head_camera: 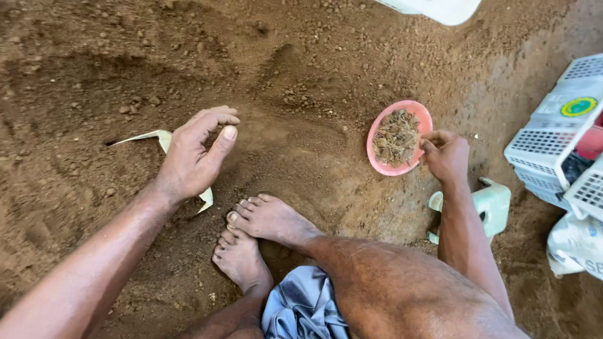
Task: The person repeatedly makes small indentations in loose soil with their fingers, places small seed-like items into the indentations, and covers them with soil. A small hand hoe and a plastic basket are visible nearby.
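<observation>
White crates [556, 141] beside pink bowl [375, 135]

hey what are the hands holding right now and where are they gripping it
The right hand grips the pink bowl by its rim. The left hand pinches soil between its fingers.

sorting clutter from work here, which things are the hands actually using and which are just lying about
In use:
- pink bowl of dry roots, held by right hand
- loose soil, under left hand
- pale strip, partly buried beside left hand

Lying about:
- white crates
- green stool
- white sack
</observation>
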